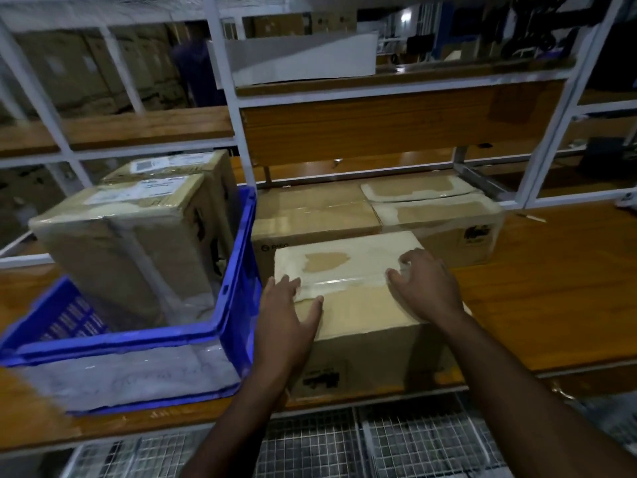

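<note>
Cardboard box (362,315) sits beside a blue crate (155,337). Left hand (291,307) lies flat on top, fingers straight; right hand (426,288) presses bent fingertips there.

One blue plastic crate (238,270) stands on the wooden surface (551,288). It holds two tape-wrapped brown cardboard boxes, the nearer crate box (127,250) and the farther crate box (203,174), and each carries one white label. One pale cardboard box with torn white label scraps (362,315) sits in front, with two hands on it, the left hand (293,305) and the right hand (427,288). Behind it are two more brown boxes, the left rear box (310,215) and the right rear box (448,219). A flat top (413,188) behind them may be a third. One white carton (303,60) lies on the upper shelf.
</note>
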Action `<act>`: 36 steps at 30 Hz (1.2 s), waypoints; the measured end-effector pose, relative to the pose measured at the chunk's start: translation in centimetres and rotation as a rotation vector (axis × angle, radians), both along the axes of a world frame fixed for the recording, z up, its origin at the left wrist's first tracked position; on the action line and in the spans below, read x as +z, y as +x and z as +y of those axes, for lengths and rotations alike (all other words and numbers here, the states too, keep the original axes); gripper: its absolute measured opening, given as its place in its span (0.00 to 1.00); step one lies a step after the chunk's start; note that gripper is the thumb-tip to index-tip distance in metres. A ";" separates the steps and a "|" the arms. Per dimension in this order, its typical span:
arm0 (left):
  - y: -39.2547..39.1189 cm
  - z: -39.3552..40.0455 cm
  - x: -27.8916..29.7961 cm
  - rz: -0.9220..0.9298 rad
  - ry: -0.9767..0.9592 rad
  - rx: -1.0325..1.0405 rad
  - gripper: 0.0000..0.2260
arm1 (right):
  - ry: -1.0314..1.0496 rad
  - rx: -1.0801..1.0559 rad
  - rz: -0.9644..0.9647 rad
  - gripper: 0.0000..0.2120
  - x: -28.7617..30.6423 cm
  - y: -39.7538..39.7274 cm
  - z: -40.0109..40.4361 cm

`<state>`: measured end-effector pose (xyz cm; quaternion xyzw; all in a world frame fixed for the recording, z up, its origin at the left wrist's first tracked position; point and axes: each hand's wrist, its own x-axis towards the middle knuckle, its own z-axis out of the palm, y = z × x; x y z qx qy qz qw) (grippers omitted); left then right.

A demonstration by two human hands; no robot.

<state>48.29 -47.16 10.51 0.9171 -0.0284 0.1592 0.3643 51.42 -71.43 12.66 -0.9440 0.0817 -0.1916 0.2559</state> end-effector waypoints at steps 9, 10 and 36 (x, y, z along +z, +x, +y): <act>1.6 -1.1 0.3 -0.095 0.162 0.019 0.17 | -0.027 0.090 -0.306 0.08 -0.4 1.6 -0.4; 1.3 -1.1 0.3 -0.157 0.199 0.015 0.18 | -0.005 0.103 -0.366 0.08 -0.4 1.1 -0.3; 5.5 -3.9 1.5 -0.196 0.539 -0.089 0.20 | -0.393 0.254 -0.111 0.10 -0.2 2.6 3.7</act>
